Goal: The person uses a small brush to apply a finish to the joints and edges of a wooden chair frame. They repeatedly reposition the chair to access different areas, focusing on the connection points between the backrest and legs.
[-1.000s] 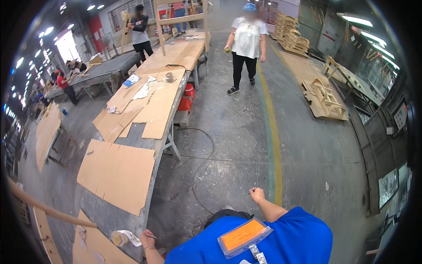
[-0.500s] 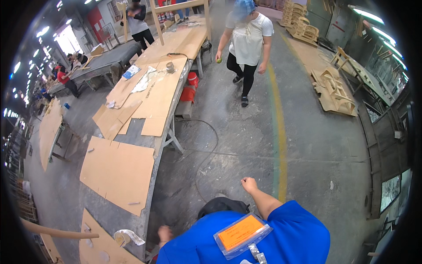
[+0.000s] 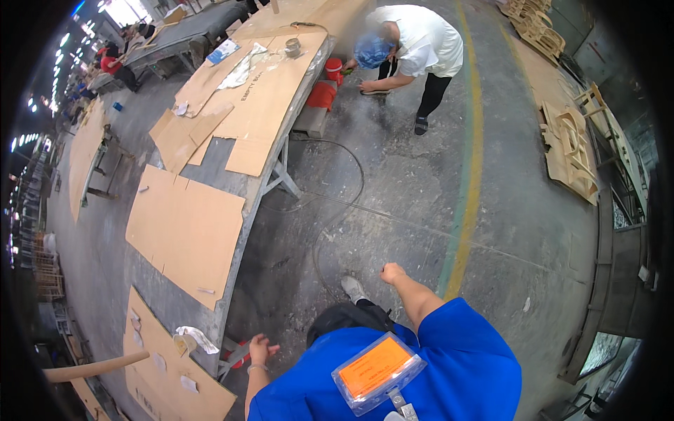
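My left hand point(image 3: 262, 349) hangs beside the near edge of a long workbench point(image 3: 219, 153), its fingers apart and nothing in it. My right hand point(image 3: 393, 272) is held out ahead of me over the floor, fingers curled into a fist, with no object showing. Nearest my left hand on the bench are a small container point(image 3: 185, 344) and a crumpled white cloth point(image 3: 203, 338), on a cardboard sheet point(image 3: 158, 361). Farther along lies a larger cardboard sheet point(image 3: 184, 235). Under the bench, a red object point(image 3: 241, 354) shows partly behind my left hand.
Ahead, a co-worker in a white top point(image 3: 430, 45) bends down by a red bucket point(image 3: 333, 69) beside the bench. A dark hose point(image 3: 363, 175) curves across the floor. A yellow line point(image 3: 465, 242) runs along the aisle. Curved wooden frames point(image 3: 572, 151) lie at the right.
The co-worker has gone from upright to bending by the bucket. My left hand has come into clearer view, its fingers apart. My right hand remains curled. One of my shoes now shows.
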The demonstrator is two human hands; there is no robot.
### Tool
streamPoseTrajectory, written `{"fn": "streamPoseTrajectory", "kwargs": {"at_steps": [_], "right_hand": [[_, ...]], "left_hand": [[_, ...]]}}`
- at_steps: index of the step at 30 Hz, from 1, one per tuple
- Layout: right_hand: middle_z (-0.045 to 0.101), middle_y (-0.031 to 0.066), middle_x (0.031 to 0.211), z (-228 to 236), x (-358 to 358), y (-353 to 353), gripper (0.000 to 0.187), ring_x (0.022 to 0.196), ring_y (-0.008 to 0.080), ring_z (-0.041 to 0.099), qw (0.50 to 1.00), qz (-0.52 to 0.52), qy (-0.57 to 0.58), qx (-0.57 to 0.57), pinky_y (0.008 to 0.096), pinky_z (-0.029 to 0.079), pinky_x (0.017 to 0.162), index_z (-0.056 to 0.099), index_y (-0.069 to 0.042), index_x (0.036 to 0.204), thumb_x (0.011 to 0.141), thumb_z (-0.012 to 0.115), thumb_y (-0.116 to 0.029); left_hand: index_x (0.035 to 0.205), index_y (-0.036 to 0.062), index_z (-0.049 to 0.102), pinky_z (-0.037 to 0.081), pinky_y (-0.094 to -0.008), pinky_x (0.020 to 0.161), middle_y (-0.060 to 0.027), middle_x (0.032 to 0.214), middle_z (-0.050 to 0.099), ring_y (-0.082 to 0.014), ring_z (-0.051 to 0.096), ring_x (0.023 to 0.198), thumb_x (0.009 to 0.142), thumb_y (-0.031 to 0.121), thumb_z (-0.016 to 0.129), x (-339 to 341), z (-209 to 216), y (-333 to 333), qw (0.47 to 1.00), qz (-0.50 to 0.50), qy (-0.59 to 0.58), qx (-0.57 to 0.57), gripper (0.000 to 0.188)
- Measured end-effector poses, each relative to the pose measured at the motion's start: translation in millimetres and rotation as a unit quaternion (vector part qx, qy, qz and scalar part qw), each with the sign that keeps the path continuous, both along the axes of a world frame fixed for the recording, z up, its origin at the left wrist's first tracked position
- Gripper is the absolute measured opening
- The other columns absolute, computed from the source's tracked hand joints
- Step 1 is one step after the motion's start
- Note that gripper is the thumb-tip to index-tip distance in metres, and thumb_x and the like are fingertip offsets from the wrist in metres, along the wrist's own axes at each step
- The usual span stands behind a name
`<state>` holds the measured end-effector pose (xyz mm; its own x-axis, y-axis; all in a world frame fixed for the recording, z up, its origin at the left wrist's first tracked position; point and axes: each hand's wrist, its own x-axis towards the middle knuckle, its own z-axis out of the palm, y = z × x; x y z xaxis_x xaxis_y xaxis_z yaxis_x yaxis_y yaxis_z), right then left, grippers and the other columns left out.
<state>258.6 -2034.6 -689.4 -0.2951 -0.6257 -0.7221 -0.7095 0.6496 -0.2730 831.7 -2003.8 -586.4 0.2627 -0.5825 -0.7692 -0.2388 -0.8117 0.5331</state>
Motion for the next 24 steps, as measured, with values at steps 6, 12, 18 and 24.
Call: {"fn": "streamPoseTrajectory", "kwargs": {"at_steps": [6, 12, 18, 24], "right_hand": [[0.075, 0.0198, 0.113, -9.4, 9.0, -38.7, 0.031, 0.110, 0.0390, 0.070, 0.998, -0.015, -0.047, -0.042, 0.0484, 0.055, 0.098, 0.080, -0.012, 0.110, 0.094, 0.066, -0.035], [0.076, 0.0170, 0.114, -5.7, 38.7, -68.3, 0.030, 0.110, 0.0376, 0.071, 0.997, 0.017, -0.050, -0.051, 0.0475, 0.056, 0.097, 0.080, -0.015, 0.112, 0.094, 0.066, -0.034], [0.076, 0.0166, 0.114, 8.7, 70.8, -52.0, 0.028, 0.110, 0.0372, 0.071, 0.993, 0.036, -0.074, -0.084, 0.0470, 0.056, 0.096, 0.080, -0.017, 0.113, 0.093, 0.067, -0.032], [0.076, 0.0188, 0.112, 16.7, 97.5, 16.1, 0.028, 0.108, 0.0383, 0.072, 0.993, 0.061, -0.028, -0.100, 0.0474, 0.056, 0.095, 0.081, -0.014, 0.111, 0.092, 0.068, -0.030]], "left_hand": [[0.140, 0.0029, 0.059, 0.060, -0.0347, 0.082, -0.0207, 0.126, 0.072, -0.0240, 0.078, 0.088, 0.095, 0.010, 0.064, -111.3, 24.5, -45.8, 0.935, -0.314, -0.080, -0.146, 0.045], [0.137, 0.0058, 0.064, 0.056, -0.0396, 0.092, -0.0198, 0.116, 0.076, -0.0270, 0.074, 0.109, 0.097, 0.021, 0.067, -183.7, 70.7, -12.9, 0.904, -0.421, 0.002, -0.074, 0.043], [0.138, 0.0021, 0.062, 0.059, -0.0393, 0.086, -0.0197, 0.112, 0.076, -0.0295, 0.077, 0.102, 0.096, 0.016, 0.067, -130.0, 67.8, 63.4, 0.907, -0.412, -0.051, -0.077, 0.044], [0.146, -0.0018, 0.053, 0.062, -0.0414, 0.078, -0.0225, 0.124, 0.071, -0.0326, 0.078, 0.089, 0.092, 0.005, 0.066, 9.0, 9.4, 171.6, 0.996, -0.046, 0.032, 0.073, 0.056]]}}
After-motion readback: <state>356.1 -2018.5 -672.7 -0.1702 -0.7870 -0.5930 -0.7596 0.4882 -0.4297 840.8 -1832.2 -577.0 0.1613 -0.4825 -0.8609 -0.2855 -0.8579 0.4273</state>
